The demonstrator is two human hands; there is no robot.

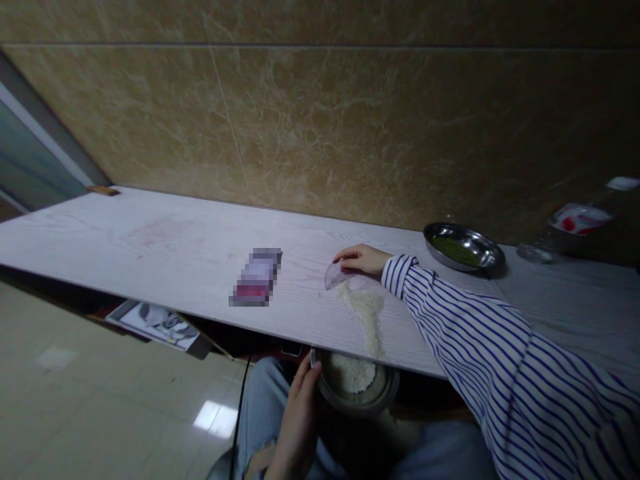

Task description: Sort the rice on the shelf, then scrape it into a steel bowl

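Note:
My left hand (303, 393) grips the left rim of a round metal bowl (357, 405), thumb over the edge. The bowl is just below the table's front edge and has white rice (356, 375) in it. On the tabletop, my right hand (364, 259) is closed on a thin, see-through plastic piece with a rounded edge (334, 275); its exact kind is unclear. The plastic touches the top of a strip of loose rice (369, 313) that runs toward the bowl at the front edge.
A blurred-out flat item (257, 277) lies left of the rice on the white table (200, 267). Back right are a steel dish (463, 247) with green grains and a clear bottle (575, 220). An open drawer (155, 323) juts out below at left. The tiled wall (320, 133) bounds the back.

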